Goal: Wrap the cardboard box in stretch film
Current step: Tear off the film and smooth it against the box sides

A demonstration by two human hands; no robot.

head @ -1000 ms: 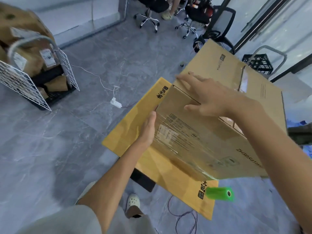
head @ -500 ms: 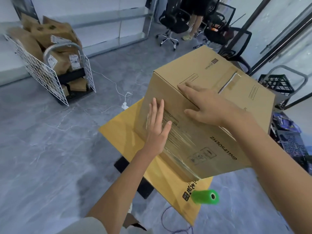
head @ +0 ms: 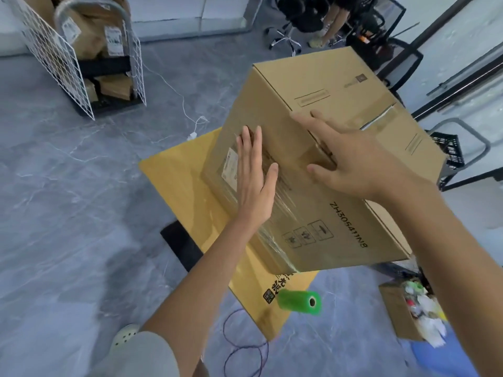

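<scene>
Cardboard box [head: 304, 202] seems stiff, light; I'd grip bare edges, film [head: 275, 232] at 7 o'clock being slick. Left hand [head: 254, 186] presses flat, fingers together; right hand [head: 362, 164] rests, fingers spread.

Single head-worn wide-angle view, facing forward and down, close above cardboard box [head: 299, 208]

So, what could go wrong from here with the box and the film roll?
1. The cardboard box looks tilted, and the left hand and right hand only rest open on it; it may slide on the yellow sheet.
2. The green film roll lies at that sheet's edge; a nudge could drop it to the floor.
3. The stretch film on the box's side looks wrinkled and might loosen.
</scene>
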